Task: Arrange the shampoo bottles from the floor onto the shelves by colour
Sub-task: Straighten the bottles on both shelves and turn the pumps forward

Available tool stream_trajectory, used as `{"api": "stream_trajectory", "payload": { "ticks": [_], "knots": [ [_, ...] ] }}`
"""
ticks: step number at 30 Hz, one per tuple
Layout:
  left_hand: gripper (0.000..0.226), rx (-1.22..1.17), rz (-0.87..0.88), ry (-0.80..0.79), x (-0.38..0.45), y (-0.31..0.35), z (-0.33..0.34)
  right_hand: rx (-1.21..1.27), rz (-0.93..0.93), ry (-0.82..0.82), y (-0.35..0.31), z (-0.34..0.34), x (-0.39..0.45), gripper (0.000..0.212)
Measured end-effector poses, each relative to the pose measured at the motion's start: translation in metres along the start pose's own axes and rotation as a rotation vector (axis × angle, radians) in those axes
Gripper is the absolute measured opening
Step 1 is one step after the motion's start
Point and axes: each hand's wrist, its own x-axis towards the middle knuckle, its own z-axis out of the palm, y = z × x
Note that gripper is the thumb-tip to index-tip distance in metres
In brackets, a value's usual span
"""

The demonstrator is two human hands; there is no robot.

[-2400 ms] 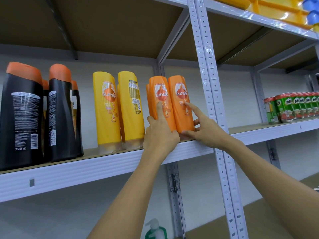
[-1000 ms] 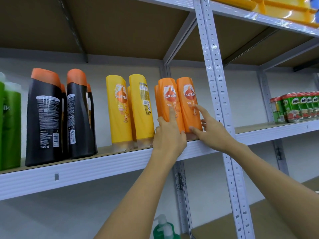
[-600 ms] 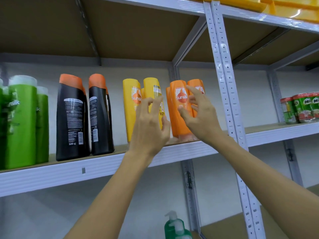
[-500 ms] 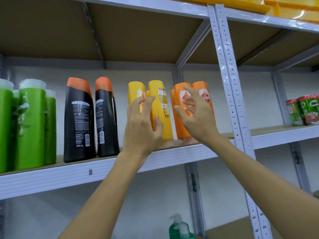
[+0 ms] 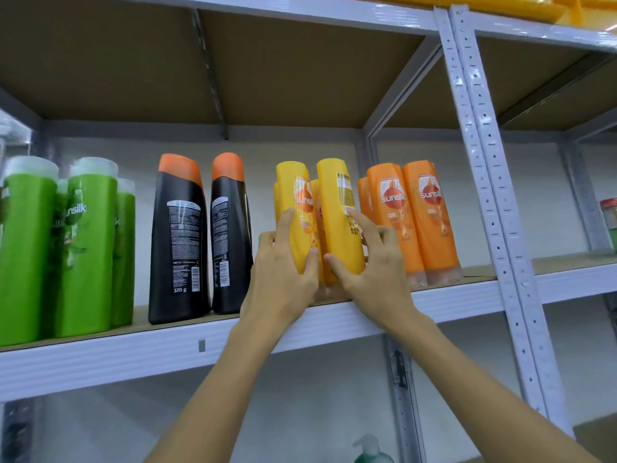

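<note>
**Both hands close on the yellow bottles at the shelf**

A person reaches up with both arms to a grey metal shelf (image 5: 100,359) where shampoo bottles stand upright in colour groups. The left hand (image 5: 283,282) grips the left yellow bottle (image 5: 295,208), its fingers laid up the bottle's left side and front and the thumb curled against the lower right edge. The right hand (image 5: 374,265) holds the right yellow bottle (image 5: 337,222), thumb pressed to the bottle's lower front and the index finger stretched up along its right side, beside the barcode label. The two yellow bottles stand close together, with more yellow bottles partly hidden behind them. Just to their right, touching or nearly so, stand the orange bottles (image 5: 414,222), labels facing out, next to the perforated upright post (image 5: 494,202). To the left of the yellow group are two black bottles with orange caps (image 5: 200,235), back labels showing, and farther left the green bottles (image 5: 60,248) with pale caps. A green pump dispenser (image 5: 370,451) shows at the bottom edge, below the shelf
</note>
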Motion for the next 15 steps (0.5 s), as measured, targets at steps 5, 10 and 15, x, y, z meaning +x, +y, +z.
{"api": "stream_trajectory", "payload": {
  "ticks": [5, 10, 15],
  "knots": [
    [0.071, 0.008, -0.019, -0.018, 0.0006, 0.0001, -0.0005, -0.013, 0.048, -0.046, 0.0002, -0.0015, 0.0027, 0.073],
    [0.071, -0.021, -0.038, -0.053, 0.0038, -0.0003, -0.0002, 0.005, 0.076, -0.049, 0.0005, -0.0021, 0.0042, 0.068],
    [0.077, -0.013, -0.047, -0.071, 0.0019, -0.0001, 0.0003, -0.007, 0.087, -0.052, -0.0017, -0.0059, 0.0037, 0.068]
  ]
}}
